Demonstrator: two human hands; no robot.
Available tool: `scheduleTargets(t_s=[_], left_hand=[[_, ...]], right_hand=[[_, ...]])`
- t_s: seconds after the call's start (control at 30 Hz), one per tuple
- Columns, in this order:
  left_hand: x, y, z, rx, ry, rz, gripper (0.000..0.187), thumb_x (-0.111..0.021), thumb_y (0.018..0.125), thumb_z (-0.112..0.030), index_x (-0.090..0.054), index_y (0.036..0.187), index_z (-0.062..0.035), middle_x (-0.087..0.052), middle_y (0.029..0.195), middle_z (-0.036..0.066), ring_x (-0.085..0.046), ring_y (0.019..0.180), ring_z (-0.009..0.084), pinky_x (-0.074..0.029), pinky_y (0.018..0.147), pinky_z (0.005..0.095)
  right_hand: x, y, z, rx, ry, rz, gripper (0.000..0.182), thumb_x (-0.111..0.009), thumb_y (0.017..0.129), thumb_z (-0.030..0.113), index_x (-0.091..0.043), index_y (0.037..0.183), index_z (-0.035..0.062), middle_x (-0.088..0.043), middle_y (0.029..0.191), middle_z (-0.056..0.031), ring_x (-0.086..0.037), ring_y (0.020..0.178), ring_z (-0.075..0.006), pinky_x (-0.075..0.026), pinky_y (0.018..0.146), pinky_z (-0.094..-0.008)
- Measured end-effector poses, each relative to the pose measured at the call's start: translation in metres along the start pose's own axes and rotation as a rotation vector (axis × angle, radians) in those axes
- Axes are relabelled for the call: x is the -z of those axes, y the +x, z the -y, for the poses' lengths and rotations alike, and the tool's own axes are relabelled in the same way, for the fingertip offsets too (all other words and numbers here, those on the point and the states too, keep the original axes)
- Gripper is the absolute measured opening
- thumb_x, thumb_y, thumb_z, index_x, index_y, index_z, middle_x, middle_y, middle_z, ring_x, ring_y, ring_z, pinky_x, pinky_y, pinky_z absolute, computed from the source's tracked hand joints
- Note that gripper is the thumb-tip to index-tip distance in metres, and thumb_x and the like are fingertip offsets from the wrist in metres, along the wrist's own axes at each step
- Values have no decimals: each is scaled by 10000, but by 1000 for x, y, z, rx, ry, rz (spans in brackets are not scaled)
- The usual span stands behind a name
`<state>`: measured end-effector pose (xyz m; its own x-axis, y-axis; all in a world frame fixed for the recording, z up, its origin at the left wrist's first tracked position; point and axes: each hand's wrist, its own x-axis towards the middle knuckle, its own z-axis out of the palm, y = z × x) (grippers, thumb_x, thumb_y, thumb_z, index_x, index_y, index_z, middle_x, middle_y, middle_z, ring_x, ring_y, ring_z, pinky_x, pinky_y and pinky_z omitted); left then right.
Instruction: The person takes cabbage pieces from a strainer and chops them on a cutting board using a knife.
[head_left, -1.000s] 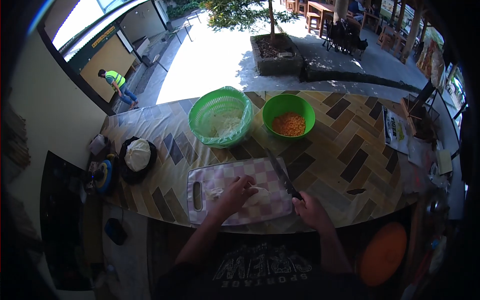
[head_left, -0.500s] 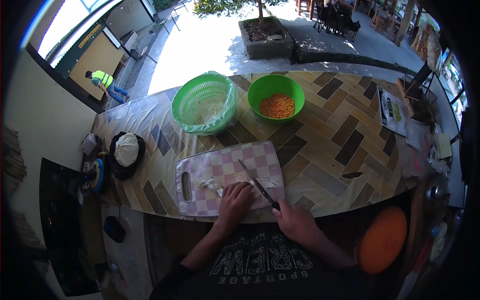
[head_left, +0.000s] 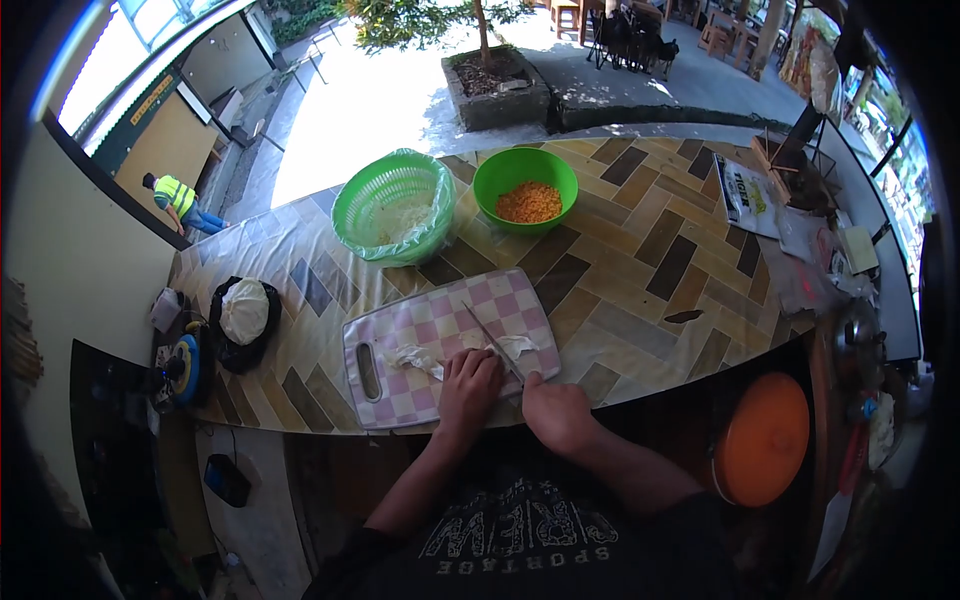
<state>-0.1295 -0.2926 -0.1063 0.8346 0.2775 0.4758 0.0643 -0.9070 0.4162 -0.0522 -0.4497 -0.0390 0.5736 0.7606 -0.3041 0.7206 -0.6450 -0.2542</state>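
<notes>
The knife is slanting over the cutting board – the right hand has its fingers closed around the handle. Just beside the blade is the left hand, fingers bent – if they grip something, I cannot tell. White pieces lie on both sides of it. Farther on the table stand a green basket and a green bowl with orange bits

Sunlit courtyard overexposed; foreground dim; edges dark, fisheye-curved.
</notes>
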Motion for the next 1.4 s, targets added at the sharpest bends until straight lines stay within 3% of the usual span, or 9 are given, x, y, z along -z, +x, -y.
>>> scheduleTargets(t_s=[0.2, 0.43, 0.67, 0.8, 0.83, 0.93, 0.97, 1.07, 1.4], left_hand=[[12, 0, -3, 27, -5, 59, 163, -727, 846, -84, -689, 1004, -67, -661, 1100, 89, -602, 1123, 318, -470, 987, 458], [46, 14, 28, 269, -23, -98, 376, -626, 811, 48, -700, 1155, -86, -640, 1215, 107, -568, 1201, 345, -400, 1062, 475], [94, 4, 84, 190, 23, 225, 424, -680, 810, -38, -691, 1228, -106, -616, 1266, 99, -543, 1246, 311, -356, 1091, 457], [101, 17, 82, 433, -29, 206, 333, -736, 882, -122, -707, 1206, -53, -682, 997, 111, -667, 939, 276, -438, 993, 427], [91, 13, 88, 435, -99, 109, 313, -746, 882, -113, -706, 1180, -27, -675, 881, 105, -657, 779, 242, -510, 836, 395], [83, 13, 84, 535, -189, 120, 313, -756, 875, -98, -698, 1170, -8, -672, 870, 110, -641, 741, 228, -530, 730, 374], [84, 12, 84, 578, -259, 95, 331, -763, 870, -90, -699, 1186, -18, -678, 946, 119, -655, 845, 250, -531, 816, 393], [86, 5, 88, 479, -121, 41, 310, -763, 869, -139, -726, 1169, -70, -681, 1082, 125, -639, 1019, 314, -489, 959, 438], [67, -8, 91, 401, -96, 33, 277, -764, 849, -163, -755, 1118, -95, -670, 1118, 107, -594, 1121, 331, -439, 1022, 445]], right_hand=[[3, 13, -2, 20, 40, -37, 229, -566, 960, 126, -583, 1125, -30, -760, 920, -226, -759, 913, -390, -596, 804, -499], [40, -105, -30, -189, 144, 268, 308, -490, 1080, 310, -541, 1128, 9, -728, 864, -219, -724, 863, -430, -536, 763, -575], [59, -117, -65, -228, 736, 108, 347, -491, 1094, 342, -511, 1061, -3, -665, 743, -167, -672, 722, -386, -494, 682, -494], [57, -74, -61, -207, 754, 122, 345, -487, 1095, 336, -515, 1056, -6, -654, 738, -186, -671, 734, -394, -498, 690, -484], [55, -63, -61, -180, 753, 137, 342, -487, 1094, 334, -515, 1057, -6, -658, 747, -198, -678, 750, -403, -498, 697, -494], [44, -33, -47, 6, 647, 51, 340, -498, 1094, 329, -519, 1030, -4, -654, 734, -167, -671, 682, -360, -513, 649, -480], [41, -26, -37, 64, 557, 11, 355, -499, 1087, 349, -518, 1067, -4, -677, 789, -235, -681, 775, -452, -512, 694, -556], [34, -9, -6, 127, 457, 111, 336, -491, 1085, 333, -520, 1108, -1, -688, 824, -256, -684, 840, -474, -508, 739, -592], [-9, 47, 55, 243, 197, -32, 309, -508, 1066, 314, -530, 1080, 6, -709, 722, -175, -727, 678, -377, -579, 626, -519]])
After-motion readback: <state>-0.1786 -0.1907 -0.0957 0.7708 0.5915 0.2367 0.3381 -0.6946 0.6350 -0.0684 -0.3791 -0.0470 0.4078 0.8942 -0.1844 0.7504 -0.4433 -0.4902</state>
